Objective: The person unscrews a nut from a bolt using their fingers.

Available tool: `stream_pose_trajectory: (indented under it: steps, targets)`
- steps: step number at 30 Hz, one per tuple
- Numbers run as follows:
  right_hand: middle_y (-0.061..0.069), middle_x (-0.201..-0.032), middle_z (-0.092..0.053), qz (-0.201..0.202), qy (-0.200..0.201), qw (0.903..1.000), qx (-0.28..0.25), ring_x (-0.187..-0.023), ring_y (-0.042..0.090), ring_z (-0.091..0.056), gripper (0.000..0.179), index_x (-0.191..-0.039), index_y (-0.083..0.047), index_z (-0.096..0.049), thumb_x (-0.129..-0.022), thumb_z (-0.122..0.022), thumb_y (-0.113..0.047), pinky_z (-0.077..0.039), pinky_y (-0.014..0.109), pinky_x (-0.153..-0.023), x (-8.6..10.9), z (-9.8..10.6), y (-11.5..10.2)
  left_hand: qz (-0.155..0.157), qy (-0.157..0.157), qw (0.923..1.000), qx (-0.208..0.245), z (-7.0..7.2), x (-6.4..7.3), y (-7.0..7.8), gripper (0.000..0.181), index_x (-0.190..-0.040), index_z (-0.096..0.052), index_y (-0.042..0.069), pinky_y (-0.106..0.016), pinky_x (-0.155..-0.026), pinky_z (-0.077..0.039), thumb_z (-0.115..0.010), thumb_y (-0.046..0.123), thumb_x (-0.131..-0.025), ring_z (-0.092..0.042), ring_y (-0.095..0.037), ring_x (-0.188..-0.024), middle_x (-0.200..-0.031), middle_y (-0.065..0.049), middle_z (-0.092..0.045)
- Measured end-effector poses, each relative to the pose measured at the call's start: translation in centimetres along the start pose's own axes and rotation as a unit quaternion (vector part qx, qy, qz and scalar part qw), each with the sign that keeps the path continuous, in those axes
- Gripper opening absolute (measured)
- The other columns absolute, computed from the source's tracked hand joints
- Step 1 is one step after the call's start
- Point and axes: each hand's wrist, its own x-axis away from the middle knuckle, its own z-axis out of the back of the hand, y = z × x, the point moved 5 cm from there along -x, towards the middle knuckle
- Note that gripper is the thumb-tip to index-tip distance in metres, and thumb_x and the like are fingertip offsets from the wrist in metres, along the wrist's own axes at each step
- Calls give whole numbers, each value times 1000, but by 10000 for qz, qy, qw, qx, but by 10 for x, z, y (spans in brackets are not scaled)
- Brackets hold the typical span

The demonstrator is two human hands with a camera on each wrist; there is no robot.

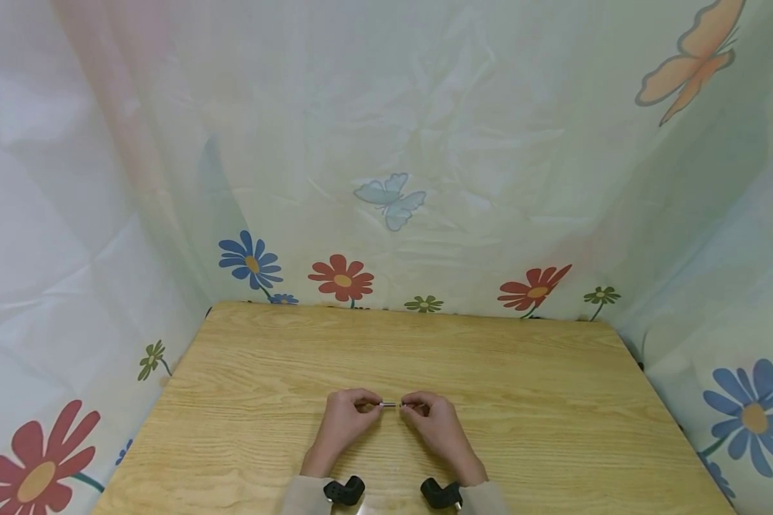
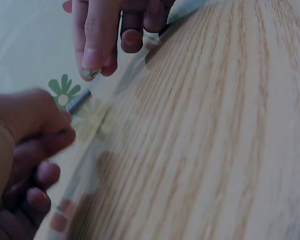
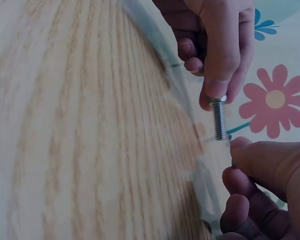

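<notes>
My left hand (image 1: 346, 416) pinches a silver bolt (image 3: 219, 120) by its head end between thumb and fingertips. The threaded shank sticks out toward the other hand, level in the head view. Opposite it, my right hand (image 1: 435, 419) pinches a small metal nut (image 2: 91, 73), mostly covered by the fingertips. A short gap separates the bolt's free end from the nut. Both hands are close over the wooden table (image 1: 386, 350), near its front middle, with the other fingers loosely curled.
A light curtain (image 1: 464, 143) printed with flowers and butterflies hangs behind the table and along both sides. Each wrist carries a black camera mount, one at the left sleeve (image 1: 305, 496) and one at the right sleeve (image 1: 484, 498).
</notes>
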Motion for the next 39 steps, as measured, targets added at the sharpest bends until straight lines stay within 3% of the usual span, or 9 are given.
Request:
stream_pose_trajectory:
  steps: [8,16,23,29,39]
  targets:
    - [2,-90,-71,116,-97,9992,373,-79,10,-60,11,-103,-4,-77,-94,-73,-10,-50,21,-67,-3,-8,-2,52,-105,9999,-111,-3,-3,-4,7,-93,-81,7,-20,-65,-55,-78,5,-87,-70,-3,-73,-86,-1,-79]
    - [0,-82,-67,410,226,9952,857,-76,8,-57,5,-93,-4,-76,-89,-76,-6,-48,22,-66,-3,-13,-10,-109,109,9988,-462,-1,-3,-4,7,-92,-82,8,-19,-62,-53,-79,5,-87,-66,0,-70,-82,0,-79]
    - [-2,-82,-65,419,368,9901,1285,-75,8,-56,4,-94,-6,-77,-90,-75,-7,-48,23,-66,-6,-17,-11,-80,106,9988,-475,-1,-3,-5,9,-94,-81,6,-19,-62,-53,-77,0,-88,-66,-1,-69,-83,-3,-78]
    - [-3,-81,-66,436,434,9890,1343,-75,8,-57,5,-93,-5,-78,-89,-77,-6,-48,24,-65,-8,-19,-12,-8,65,9991,-417,-1,-4,-7,12,-97,-81,4,-19,-62,-54,-76,-2,-88,-67,-2,-71,-86,-7,-78]
    - [-2,-81,-68,422,428,9884,1393,-76,9,-58,6,-94,-5,-78,-88,-77,-6,-49,24,-65,-6,-20,-10,23,62,9991,-427,-6,-3,-9,14,-97,-81,4,-18,-60,-52,-75,-4,-87,-62,1,-67,-83,-4,-77]
